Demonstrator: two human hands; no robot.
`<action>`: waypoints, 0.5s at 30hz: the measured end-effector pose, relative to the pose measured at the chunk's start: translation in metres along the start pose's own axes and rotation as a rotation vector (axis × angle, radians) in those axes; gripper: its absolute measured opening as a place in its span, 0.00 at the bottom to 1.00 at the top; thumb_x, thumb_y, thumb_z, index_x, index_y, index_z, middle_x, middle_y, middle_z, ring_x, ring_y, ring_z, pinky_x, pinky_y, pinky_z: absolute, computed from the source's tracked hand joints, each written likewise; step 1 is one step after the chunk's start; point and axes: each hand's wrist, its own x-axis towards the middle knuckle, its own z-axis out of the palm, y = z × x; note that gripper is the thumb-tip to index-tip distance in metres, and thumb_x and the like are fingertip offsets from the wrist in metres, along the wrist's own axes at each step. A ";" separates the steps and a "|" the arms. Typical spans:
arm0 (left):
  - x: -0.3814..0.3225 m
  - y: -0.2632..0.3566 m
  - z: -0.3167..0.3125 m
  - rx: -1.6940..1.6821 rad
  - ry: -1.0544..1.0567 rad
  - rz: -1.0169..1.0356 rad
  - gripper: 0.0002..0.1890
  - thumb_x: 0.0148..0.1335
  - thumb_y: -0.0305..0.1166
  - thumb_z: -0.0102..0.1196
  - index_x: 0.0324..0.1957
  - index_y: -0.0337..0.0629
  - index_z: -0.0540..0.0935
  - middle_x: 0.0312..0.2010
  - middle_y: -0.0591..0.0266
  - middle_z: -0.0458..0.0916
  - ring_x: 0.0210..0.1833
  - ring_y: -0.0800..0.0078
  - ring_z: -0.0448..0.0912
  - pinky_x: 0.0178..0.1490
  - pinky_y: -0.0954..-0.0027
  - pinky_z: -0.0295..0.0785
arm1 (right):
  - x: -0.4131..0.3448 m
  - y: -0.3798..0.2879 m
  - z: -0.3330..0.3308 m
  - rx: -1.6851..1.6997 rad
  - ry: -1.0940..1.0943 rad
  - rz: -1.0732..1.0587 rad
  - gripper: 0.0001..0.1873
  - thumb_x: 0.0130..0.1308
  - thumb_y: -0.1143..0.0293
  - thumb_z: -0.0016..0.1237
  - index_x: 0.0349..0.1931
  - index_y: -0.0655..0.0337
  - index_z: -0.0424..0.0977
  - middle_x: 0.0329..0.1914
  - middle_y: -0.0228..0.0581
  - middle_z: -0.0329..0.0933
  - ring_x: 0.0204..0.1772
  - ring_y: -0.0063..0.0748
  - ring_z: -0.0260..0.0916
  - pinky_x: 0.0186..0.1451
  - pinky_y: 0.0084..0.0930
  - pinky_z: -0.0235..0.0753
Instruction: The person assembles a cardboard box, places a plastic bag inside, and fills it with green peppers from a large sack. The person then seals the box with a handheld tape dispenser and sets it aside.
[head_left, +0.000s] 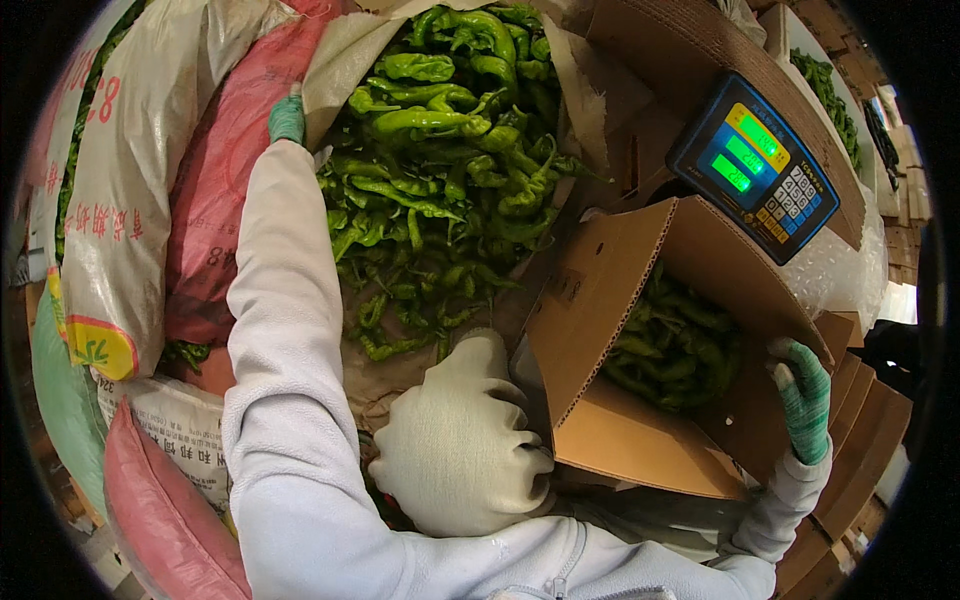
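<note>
My left hand (287, 121), in a green knit glove, is at the left rim of an open woven sack (347, 64). Part of that hand is hidden, so its grip is unclear. Long green peppers (442, 120) fill the sack and spread down toward me. On the right, my right hand (806, 397), gloved in green too, is at the near right side of an open cardboard box (600, 292). Its fingers are bent and apart, with nothing visible between them. More green peppers (675, 345) lie in the bottom of the box, partly in shadow.
A weighing-scale display (754, 169) with lit green readouts stands behind the box. Full woven sacks (124, 187) crowd the left side, with a pink sack (172, 517) below. Pale gathered fabric (457, 442) covers the near middle. Bubble wrap (844, 270) and flattened cardboard (862, 442) lie right.
</note>
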 end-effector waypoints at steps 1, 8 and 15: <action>0.003 -0.006 -0.004 -0.020 -0.014 -0.079 0.27 0.63 0.54 0.47 0.44 0.36 0.81 0.41 0.56 0.82 0.37 0.62 0.78 0.45 0.63 0.71 | 0.001 0.002 0.001 0.022 -0.001 -0.003 0.14 0.64 0.79 0.48 0.50 0.66 0.72 0.49 0.37 0.74 0.51 0.25 0.70 0.55 0.22 0.70; -0.018 0.013 -0.017 0.174 -0.286 0.102 0.18 0.66 0.43 0.47 0.45 0.39 0.80 0.43 0.56 0.81 0.39 0.64 0.78 0.46 0.65 0.71 | 0.000 0.008 0.000 -0.053 0.030 -0.025 0.14 0.64 0.79 0.48 0.51 0.65 0.72 0.49 0.37 0.74 0.50 0.26 0.71 0.54 0.22 0.70; -0.235 0.059 0.012 0.767 0.445 1.661 0.10 0.58 0.34 0.55 0.40 0.42 0.80 0.36 0.60 0.79 0.38 0.61 0.77 0.45 0.61 0.72 | -0.008 0.001 -0.001 -0.019 0.040 -0.096 0.16 0.64 0.80 0.49 0.53 0.65 0.71 0.51 0.39 0.75 0.52 0.27 0.71 0.56 0.23 0.71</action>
